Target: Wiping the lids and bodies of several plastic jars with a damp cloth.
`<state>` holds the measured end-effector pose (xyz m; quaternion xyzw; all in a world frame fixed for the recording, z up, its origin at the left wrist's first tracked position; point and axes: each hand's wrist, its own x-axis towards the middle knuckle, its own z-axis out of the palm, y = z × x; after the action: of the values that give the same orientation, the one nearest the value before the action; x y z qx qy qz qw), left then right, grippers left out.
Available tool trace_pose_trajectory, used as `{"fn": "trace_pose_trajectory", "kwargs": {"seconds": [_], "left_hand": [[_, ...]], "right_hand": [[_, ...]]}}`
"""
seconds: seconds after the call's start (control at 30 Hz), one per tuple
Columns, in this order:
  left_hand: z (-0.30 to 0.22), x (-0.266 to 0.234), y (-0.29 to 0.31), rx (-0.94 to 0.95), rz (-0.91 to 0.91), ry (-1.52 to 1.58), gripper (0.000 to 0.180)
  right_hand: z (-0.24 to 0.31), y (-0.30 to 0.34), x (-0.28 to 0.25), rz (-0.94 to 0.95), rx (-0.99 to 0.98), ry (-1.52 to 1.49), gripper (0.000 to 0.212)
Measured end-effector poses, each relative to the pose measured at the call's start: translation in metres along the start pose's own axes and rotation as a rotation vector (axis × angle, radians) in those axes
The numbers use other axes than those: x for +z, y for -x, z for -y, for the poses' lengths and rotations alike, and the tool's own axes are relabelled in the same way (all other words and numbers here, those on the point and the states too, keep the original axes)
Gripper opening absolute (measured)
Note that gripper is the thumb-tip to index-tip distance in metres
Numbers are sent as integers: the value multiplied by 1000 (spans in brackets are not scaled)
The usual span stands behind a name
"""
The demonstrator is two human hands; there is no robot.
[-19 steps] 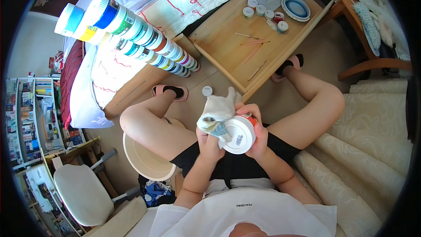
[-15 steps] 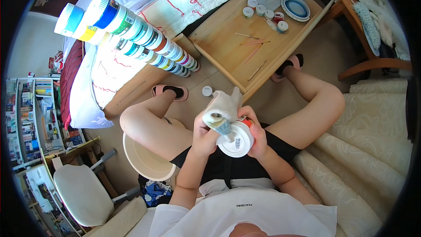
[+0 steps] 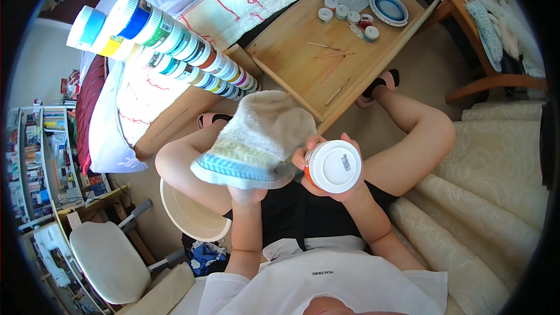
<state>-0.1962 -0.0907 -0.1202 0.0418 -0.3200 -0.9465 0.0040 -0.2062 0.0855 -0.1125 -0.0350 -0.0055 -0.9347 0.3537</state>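
Note:
My left hand [image 3: 248,195] holds up a spread cloth towel [image 3: 256,134], off-white with a pale yellow and blue striped end. The towel hides most of that hand's fingers. In my right hand [image 3: 318,186], fingers wrapped round its side, is a paint jar [image 3: 335,167] with a red-orange band; its white round end faces up. Towel and jar are side by side above my lap, the towel's edge close to the jar.
Ahead, a wooden drawer [image 3: 286,64] holds small jars [image 3: 342,11], thin brushes [image 3: 335,54] and a blue-and-white round dish [image 3: 389,10]. Tall stacks of paint jars [image 3: 175,38] stand at left. A cream bucket [image 3: 181,213] sits beside my left leg.
My left hand has moved left, away from the jar, and the bunched towel is now spread out. My right hand has moved slightly right and up with the jar.

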Motion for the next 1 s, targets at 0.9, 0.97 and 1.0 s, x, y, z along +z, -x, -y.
{"fn": "trace_pose_trajectory", "kwargs": {"seconds": [0.9, 0.97, 1.0], "left_hand": [[-6, 8, -31, -184, 100, 497, 32], [-5, -8, -32, -161, -38, 317, 30], [-5, -17, -34, -217, -164, 254, 32]], "right_hand": [[14, 12, -10, -132, -209, 6, 52], [18, 17, -15, -144, -221, -16, 52], [20, 19, -18, -123, -233, -25, 53]]}}
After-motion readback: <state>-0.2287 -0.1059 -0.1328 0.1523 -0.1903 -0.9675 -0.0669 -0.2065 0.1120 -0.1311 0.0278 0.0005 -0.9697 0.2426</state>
